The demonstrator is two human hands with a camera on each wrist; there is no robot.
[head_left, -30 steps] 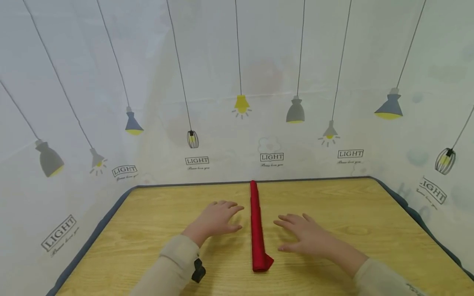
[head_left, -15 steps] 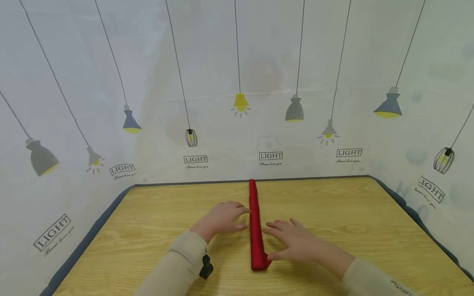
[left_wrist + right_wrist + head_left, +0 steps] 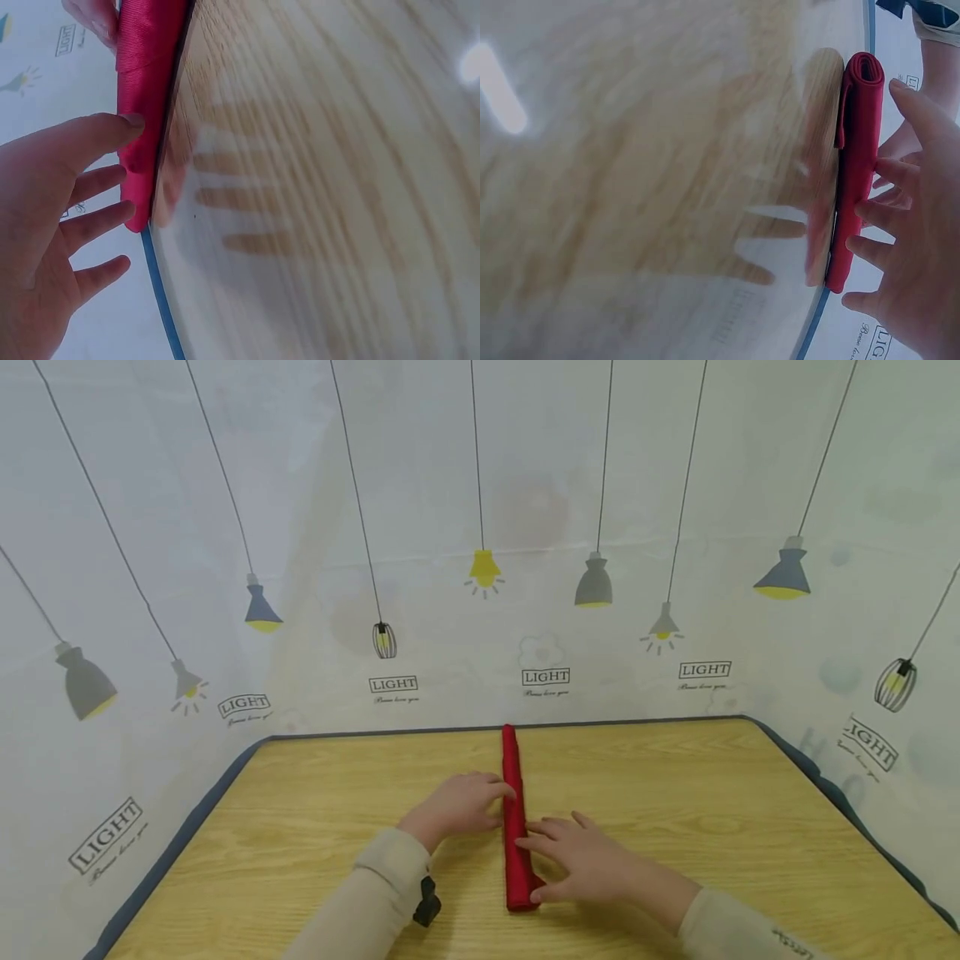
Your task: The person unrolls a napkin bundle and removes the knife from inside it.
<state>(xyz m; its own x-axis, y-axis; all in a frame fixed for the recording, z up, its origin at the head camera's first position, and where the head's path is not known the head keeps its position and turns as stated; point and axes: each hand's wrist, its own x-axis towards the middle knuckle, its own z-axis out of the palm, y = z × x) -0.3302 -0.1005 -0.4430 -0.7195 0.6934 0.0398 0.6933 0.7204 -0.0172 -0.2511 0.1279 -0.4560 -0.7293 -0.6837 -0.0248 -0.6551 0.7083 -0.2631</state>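
Note:
A red cloth rolled into a long tube (image 3: 517,868) lies lengthwise on the wooden table, its far end at the back edge. My left hand (image 3: 459,806) is at the roll's left side, about midway along, and its fingertips reach over the cloth. On the right, my right hand (image 3: 588,860) has its spread fingers at the nearer half, fingertips at the cloth. The left wrist view has the thumb against the red roll (image 3: 150,75) and the other fingers spread. In the right wrist view the roll's spiral end (image 3: 867,69) and a loose flap (image 3: 844,116) show.
The glossy wooden table (image 3: 720,802) has a dark blue edge (image 3: 187,827). White sheeting (image 3: 435,468) printed with hanging lamps and "LIGHT" labels stands around its back and sides. A black wrist device (image 3: 427,902) sits at the left sleeve.
Both hands have moved inward to the red cloth roll, from apart on either side to touching it. The roll lies about where it was; its flap is now mostly behind the right thumb.

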